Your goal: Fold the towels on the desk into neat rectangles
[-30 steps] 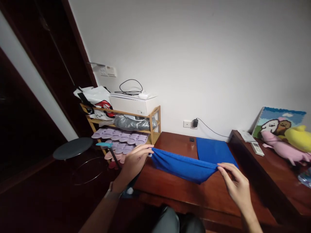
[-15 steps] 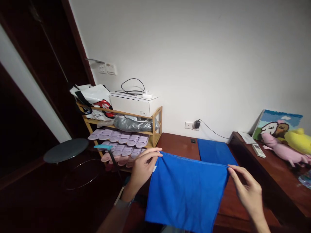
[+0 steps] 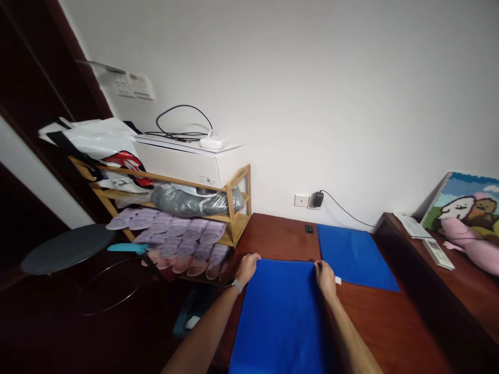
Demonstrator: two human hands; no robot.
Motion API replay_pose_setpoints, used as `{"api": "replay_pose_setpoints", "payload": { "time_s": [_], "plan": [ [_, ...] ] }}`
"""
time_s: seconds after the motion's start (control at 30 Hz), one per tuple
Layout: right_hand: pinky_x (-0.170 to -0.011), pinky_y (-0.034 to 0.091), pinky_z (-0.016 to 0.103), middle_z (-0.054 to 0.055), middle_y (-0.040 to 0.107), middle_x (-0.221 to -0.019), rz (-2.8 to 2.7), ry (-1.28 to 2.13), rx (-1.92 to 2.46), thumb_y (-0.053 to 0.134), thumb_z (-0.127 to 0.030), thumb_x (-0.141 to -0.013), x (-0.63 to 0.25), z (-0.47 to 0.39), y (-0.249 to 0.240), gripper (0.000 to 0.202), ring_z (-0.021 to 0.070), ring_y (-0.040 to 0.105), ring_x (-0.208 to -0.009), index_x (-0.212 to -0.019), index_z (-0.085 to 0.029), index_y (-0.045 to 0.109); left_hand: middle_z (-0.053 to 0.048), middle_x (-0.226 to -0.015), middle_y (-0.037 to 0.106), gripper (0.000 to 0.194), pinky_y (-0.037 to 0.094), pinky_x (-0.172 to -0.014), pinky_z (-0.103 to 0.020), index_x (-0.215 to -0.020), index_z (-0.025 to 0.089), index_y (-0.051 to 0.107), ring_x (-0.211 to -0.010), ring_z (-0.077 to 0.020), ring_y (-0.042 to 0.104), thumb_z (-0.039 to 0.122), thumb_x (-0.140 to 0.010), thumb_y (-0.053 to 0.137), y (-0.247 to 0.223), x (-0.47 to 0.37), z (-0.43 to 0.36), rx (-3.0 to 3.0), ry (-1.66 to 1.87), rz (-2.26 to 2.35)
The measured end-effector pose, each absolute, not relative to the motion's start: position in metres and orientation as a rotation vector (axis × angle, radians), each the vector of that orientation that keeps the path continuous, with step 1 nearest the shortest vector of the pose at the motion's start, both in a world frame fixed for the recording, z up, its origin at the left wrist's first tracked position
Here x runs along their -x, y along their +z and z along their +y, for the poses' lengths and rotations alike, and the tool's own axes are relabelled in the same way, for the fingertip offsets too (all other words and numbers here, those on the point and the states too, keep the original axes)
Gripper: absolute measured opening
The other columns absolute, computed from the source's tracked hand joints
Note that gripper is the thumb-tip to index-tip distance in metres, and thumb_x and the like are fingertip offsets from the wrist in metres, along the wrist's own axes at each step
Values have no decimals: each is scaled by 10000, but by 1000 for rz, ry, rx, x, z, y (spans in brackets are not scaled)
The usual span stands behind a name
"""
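A blue cloth [image 3: 284, 317] with straight edges is spread out in front of me, over the reddish-brown desk [image 3: 278, 236]. My left hand [image 3: 246, 269] pinches its far left corner. At the far right corner, my right hand [image 3: 325, 278] is closed on the same edge. The near end of the cloth runs out of the bottom of the view. A small white tag [image 3: 338, 280] sticks out just right of my right hand; which cloth it belongs to I cannot tell. Beyond that hand, a second blue cloth [image 3: 356, 257] lies flat on the desk.
Left of the desk stands a wooden rack [image 3: 237, 223] with lilac slippers [image 3: 179, 227] and a white box [image 3: 179, 161] on it. A round stool [image 3: 70, 249] is farther left. A raised ledge [image 3: 413, 254] on the right holds a remote [image 3: 438, 254] and a pink plush toy [image 3: 468, 244].
Both hands have lowered the held cloth from the air and moved it forward onto the desk. My hands are closer together, and the camera view has shifted.
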State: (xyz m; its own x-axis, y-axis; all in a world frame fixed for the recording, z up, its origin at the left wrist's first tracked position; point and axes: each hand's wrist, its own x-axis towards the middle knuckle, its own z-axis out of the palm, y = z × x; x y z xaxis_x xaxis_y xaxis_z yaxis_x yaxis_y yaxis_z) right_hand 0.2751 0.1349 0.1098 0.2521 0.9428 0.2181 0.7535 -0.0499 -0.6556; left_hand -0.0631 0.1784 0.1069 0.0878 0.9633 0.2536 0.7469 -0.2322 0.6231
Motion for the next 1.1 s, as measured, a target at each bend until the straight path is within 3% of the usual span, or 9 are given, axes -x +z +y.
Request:
{"api": "replay_pose_setpoints", "payload": {
  "time_s": [0.27,0.47,0.7,0.87,1.1],
  "plan": [
    [-940,492,389,185,775,-1157,-1574,210,2040,373,-342,-1036,-278,152,91,451,302,698,-1066,-1169,-139,753,-79,-1080,837,433,612,-1017,-395,-1040,216,805,-1064,-214,771,33,-914,434,72,55,217,-2167,992,1664],
    [-1136,436,438,176,660,-1463,-1660,17,1886,272,-295,-1047,-235,134,72,560,307,599,-1327,-1404,-127,670,-84,-1438,720,471,459,-1240,-476,-1215,226,778,-1419,-236,592,76,-979,400,62,23,188,-2386,1002,1513],
    [-1307,229,512,139,390,-1701,-1893,240,2068,266,-327,-1044,-170,119,54,647,309,303,-1607,-1629,-99,423,-67,-1649,531,505,382,-1270,-519,-1581,309,503,-1541,-260,459,318,-1085,411,38,-28,161,-2767,669,1322],
    [-1330,155,487,117,322,-1727,-1978,220,2105,235,-404,-1082,-194,118,57,652,270,247,-1629,-1659,-121,349,-70,-1670,496,509,370,-1267,-547,-1584,347,498,-1536,-288,467,432,-1086,438,36,-3,167,-2670,593,1520],
    [-1318,203,519,133,340,-1714,-1958,168,2103,239,-395,-1082,-198,124,61,644,286,271,-1620,-1650,-119,364,-100,-1647,524,512,388,-1264,-545,-1578,295,518,-1522,-291,487,405,-1091,406,38,21,157,-2638,696,1670]
  ]
}}
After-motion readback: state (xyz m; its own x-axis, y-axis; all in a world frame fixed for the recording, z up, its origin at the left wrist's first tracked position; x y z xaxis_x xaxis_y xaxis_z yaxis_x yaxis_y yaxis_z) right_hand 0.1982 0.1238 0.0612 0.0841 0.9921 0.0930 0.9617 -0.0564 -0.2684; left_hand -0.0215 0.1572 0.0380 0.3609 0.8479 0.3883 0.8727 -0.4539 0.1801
